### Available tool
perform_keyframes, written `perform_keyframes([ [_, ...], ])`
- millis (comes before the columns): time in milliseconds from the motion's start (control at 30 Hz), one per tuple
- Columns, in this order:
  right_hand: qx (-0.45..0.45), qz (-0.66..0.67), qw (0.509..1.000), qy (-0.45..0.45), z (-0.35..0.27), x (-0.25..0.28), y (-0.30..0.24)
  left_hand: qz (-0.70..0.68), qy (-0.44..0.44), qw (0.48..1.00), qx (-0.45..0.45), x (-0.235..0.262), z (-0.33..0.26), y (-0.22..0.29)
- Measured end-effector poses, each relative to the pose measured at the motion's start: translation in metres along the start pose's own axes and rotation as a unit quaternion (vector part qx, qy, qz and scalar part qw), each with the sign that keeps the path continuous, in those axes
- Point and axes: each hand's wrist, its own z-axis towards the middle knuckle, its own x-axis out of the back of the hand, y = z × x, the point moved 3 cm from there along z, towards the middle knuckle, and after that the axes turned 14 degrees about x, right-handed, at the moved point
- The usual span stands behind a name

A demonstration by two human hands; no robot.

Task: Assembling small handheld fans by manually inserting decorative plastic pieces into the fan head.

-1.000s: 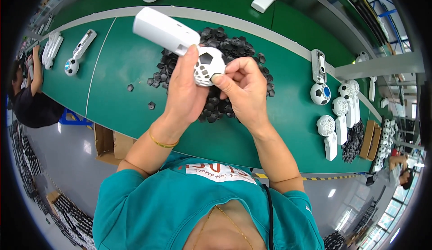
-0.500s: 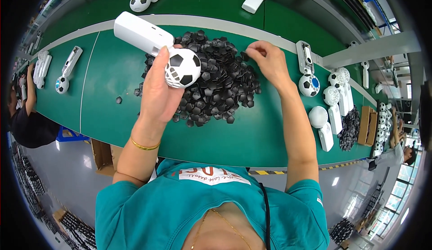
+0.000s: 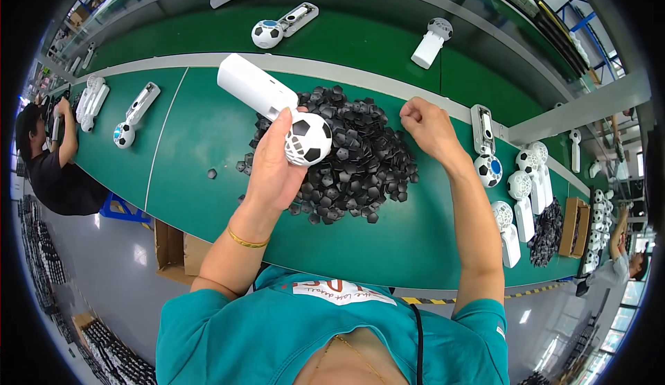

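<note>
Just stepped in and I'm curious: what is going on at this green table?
A person in a teal shirt sits at a long green table. The left hand holds up a white handheld device with a football-patterned ball head. The right hand, closed in a fist, is at the far edge of a pile of small black pieces, probably picking one up. More of the same devices lie along the table, finished ones stacked to the right. Other workers sit at both ends.

A factory assembly line: long green conveyor belt [image 3: 194, 149], co-workers seated alongside.
</note>
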Motion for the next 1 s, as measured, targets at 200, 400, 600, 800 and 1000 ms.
perform_keyframes([
  [200, 0.026, 0.326, 0.945, 0.019, -0.030, 0.004, -0.036, -0.018, 0.001, 1.000, 0.017, -0.012, 0.000, 0.003],
  [400, 0.086, 0.519, 0.849, 0.054, -0.053, 0.003, -0.087, -0.062, -0.019, 0.998, 0.024, -0.026, 0.008, 0.001],
  [600, 0.194, 0.413, 0.872, 0.176, -0.057, -0.020, -0.117, -0.088, -0.041, 0.995, 0.012, -0.030, 0.008, -0.010],
  [800, 0.188, 0.417, 0.861, 0.223, -0.056, -0.045, -0.122, -0.091, -0.072, 0.993, 0.003, -0.030, 0.004, -0.014],
  [1000, 0.243, 0.311, 0.869, 0.298, -0.056, -0.060, -0.123, -0.159, -0.034, 0.987, 0.021, -0.040, 0.002, -0.016],
])
